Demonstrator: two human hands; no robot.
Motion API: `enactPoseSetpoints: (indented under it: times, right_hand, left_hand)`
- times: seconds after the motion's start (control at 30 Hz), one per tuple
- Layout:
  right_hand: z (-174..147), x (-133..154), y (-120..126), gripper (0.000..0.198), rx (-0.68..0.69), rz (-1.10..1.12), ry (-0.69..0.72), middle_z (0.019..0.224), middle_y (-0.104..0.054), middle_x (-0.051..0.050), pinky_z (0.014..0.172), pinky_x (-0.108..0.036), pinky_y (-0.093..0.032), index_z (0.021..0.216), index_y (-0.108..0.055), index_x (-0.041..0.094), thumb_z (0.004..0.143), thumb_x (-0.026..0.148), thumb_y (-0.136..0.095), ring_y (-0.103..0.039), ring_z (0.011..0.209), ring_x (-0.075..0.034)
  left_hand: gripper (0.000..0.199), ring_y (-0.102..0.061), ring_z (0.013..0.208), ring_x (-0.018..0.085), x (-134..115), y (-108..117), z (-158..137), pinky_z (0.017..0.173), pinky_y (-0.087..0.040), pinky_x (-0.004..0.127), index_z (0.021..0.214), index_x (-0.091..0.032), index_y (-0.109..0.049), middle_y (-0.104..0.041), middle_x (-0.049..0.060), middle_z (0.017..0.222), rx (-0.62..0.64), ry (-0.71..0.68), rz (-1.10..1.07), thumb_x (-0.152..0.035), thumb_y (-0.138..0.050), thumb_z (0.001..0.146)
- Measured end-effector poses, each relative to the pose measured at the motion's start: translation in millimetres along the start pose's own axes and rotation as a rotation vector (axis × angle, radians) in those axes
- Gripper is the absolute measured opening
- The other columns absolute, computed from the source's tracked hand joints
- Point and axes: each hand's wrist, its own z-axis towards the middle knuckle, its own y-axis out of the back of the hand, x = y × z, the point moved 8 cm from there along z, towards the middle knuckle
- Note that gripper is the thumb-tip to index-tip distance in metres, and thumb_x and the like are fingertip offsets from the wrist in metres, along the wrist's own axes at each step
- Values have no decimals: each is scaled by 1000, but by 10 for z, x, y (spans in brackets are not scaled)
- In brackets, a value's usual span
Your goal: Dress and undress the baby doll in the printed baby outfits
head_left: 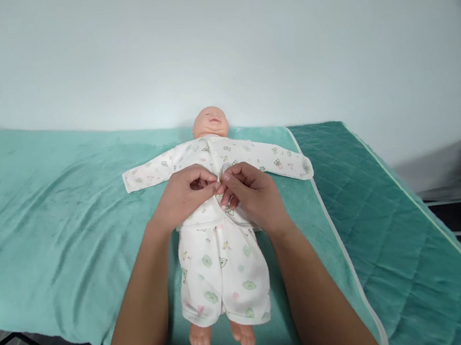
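While doll (210, 123) lies face-up on green cloth (72, 227), left hand (186, 194) and right hand (256, 193) pinch front of patterned shirt (189, 154) over doll's middle; printed trousers (222, 275) on doll's legs.

Both hands (185, 194) (257, 192) pinching the front of a patterned white top (194, 153), doll (210, 123) lying face-up on green blanket (75, 215)

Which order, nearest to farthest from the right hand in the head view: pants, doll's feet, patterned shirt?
1. Patterned shirt: directly under the right hand, which is at its front.
2. Pants: just below the shirt, toward the camera wearer.
3. Doll's feet: past the pant legs, closest to the bottom edge.
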Motion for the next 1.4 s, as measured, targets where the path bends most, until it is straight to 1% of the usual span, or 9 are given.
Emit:
enactPoseSetpoints:
  times: [0.1, 0.2, 0.37, 0.6, 0.8, 0.9, 1.1, 1.27, 1.4]
  right_hand:
    - [2, 9, -2, 29, 0, -3, 2, 72, -71, 0, 50, -22, -50, 84, -62, 21, 91, 48, -68, -65, 57, -12]
    - [0, 13, -2, 27, 1, -14, 3, 73, -72, 0, 51, -22, -50, 84, -62, 21, 91, 47, -67, -66, 58, -12]
    - [-4, 6, -5, 24, 5, -13, 2, 75, -72, 0, 51, -22, -50, 85, -62, 21, 92, 44, -66, -67, 58, -12]
    - [3, -15, -11, 21, 13, 2, -15, 73, -70, 2, 51, -22, -50, 88, -62, 21, 88, 40, -72, -64, 56, -10]
    - [6, -5, -15, 15, 43, 10, -7, 74, -69, 3, 51, -21, -50, 92, -63, 22, 90, 35, -70, -64, 56, -10]
    - [11, -1, -16, 15, 62, 18, 1, 74, -69, 3, 51, -21, -50, 93, -63, 22, 89, 35, -71, -64, 56, -9]
    - [6, 14, -15, 21, 81, -15, -28, 73, -70, 2, 51, -22, -51, 95, -64, 21, 89, 40, -71, -63, 53, -10]
    - [-6, 15, -25, 19, 90, -34, -58, 64, -66, 4, 44, -20, -46, 97, -64, 22, 90, 38, -69, -60, 47, -10]
    - [-10, 17, 12, 15, 5, -15, -61, 63, -66, 5, 41, -20, -45, 93, -63, 21, 89, 35, -67, -59, 44, -10]
  left_hand:
    - [8, -61, 82, 15, 27, 8, -4, 72, -47, 28, 83, -18, -70, -69, 4, 91, 16, 37, -18, -25, -66, 82]
    - [8, -59, 79, 14, 28, 18, -7, 70, -46, 27, 82, -19, -71, -69, 3, 89, 11, 51, 7, -22, -63, 81]
    - [10, -55, 74, 12, 27, 17, -6, 68, -44, 26, 81, -18, -70, -66, 0, 80, -9, 70, 45, -18, -60, 78]
    - [11, -53, 71, 12, 77, 2, 6, 66, -43, 26, 85, -19, -70, -63, -1, 78, -33, 71, 7, -19, -61, 78]
    - [15, -56, 79, 12, 87, 15, 23, 74, -46, 26, 91, -19, -65, -63, 0, 85, -59, 56, -107, -17, -65, 76]
    - [16, -56, 79, 11, 86, 19, 22, 75, -46, 26, 92, -19, -64, -63, -1, 86, -46, 67, -118, -16, -64, 76]
    - [15, -57, 78, 12, 70, 17, -9, 73, -46, 26, 92, -19, -65, -66, 0, 87, 43, 87, -90, -19, -65, 78]
    - [13, -61, 81, 13, 73, -29, -48, 75, -46, 26, 95, -19, -65, -67, -1, 83, 151, 121, -92, -21, -65, 82]
    - [17, -55, 72, 11, 68, 14, -45, 65, -41, 24, 102, -21, -68, -63, -2, 77, 104, 96, -37, -29, -63, 87]
